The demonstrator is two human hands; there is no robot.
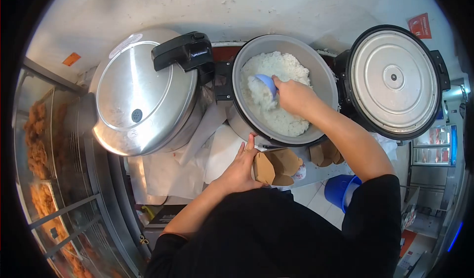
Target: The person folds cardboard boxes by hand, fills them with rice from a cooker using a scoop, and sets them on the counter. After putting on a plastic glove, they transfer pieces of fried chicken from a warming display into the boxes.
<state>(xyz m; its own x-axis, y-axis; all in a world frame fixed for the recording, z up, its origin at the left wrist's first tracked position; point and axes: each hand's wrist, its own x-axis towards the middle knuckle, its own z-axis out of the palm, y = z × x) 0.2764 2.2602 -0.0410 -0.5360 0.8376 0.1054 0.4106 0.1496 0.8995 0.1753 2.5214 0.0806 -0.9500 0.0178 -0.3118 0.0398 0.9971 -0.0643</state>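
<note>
Right hand (296,96) has fingers closed round blue scoop (268,83) in rice (291,70), cooker (322,65) lid (385,100) swung right for access, left hand (237,168) fingers gripping box (283,163) near side, likely steadying it.

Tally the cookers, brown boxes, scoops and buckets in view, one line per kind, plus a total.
Cookers, one closed and one open: 2
Brown boxes, one by the left hand and one farther right: 2
Blue scoop, in the right hand: 1
Blue bucket: 1
Total: 6
</note>
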